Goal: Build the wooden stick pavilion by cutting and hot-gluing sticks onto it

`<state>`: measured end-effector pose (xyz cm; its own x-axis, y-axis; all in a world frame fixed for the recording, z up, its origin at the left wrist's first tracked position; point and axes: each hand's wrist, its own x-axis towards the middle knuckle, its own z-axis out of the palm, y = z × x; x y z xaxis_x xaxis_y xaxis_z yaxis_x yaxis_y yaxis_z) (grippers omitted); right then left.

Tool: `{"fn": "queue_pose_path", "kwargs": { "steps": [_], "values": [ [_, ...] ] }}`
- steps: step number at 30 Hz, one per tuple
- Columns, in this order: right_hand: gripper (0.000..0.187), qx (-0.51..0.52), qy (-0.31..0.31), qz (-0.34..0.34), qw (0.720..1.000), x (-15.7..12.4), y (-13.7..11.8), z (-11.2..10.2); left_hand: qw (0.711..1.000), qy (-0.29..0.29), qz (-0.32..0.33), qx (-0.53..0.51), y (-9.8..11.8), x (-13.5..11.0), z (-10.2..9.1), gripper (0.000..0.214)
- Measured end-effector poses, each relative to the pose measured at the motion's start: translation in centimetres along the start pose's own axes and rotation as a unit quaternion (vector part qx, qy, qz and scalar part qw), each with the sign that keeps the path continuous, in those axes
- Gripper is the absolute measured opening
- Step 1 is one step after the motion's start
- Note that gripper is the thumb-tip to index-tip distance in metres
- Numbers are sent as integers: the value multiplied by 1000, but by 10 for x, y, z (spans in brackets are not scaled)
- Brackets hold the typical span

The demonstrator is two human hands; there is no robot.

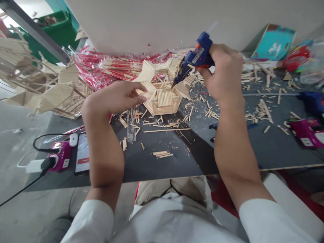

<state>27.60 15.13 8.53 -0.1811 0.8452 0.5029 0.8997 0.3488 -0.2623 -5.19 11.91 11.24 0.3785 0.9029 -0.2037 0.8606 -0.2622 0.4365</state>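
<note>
My right hand [225, 72] grips a blue hot glue gun [198, 55], its nozzle pointing down at a small model built of thin wooden sticks [164, 98]. The nozzle tip appears to meet the edge of a panel of sticks on the model's top; I cannot tell whether it touches. At the model's left side is my left hand [124, 96], thumb and fingers apart with nothing held between them. Its fingertips are close to the model's left panel, and contact is unclear. A clear glue stick [212, 27] pokes out of the gun's back.
Cut stick pieces [162, 154] and a clear ruler [131, 126] lie on the dark table [141, 168]. Plastic-wrapped sticks [118, 67] are behind. Larger stick structures [55, 84] stand left. A phone [82, 155] and magenta power sockets [59, 155] sit front left; another magenta socket block [306, 133] is right.
</note>
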Motion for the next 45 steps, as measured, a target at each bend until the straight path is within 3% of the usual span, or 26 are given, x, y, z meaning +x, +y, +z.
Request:
{"fn": "queue_pose_path", "kwargs": {
  "steps": [20,39,42,45],
  "values": [
    [45,-1,-8,3,1000,-1,-2,-5,1000,9,18,-3,-3,0,2,64],
    [37,-25,33,-8,999,-1,3,-1,1000,6,7,11,0,-1,2,59],
    [39,0,45,7,999,-1,8,-1,999,31,17,27,7,-2,1,50],
    [34,33,90,43,995,-1,15,-2,993,101,46,45,20,1,5,39]
  ]
}}
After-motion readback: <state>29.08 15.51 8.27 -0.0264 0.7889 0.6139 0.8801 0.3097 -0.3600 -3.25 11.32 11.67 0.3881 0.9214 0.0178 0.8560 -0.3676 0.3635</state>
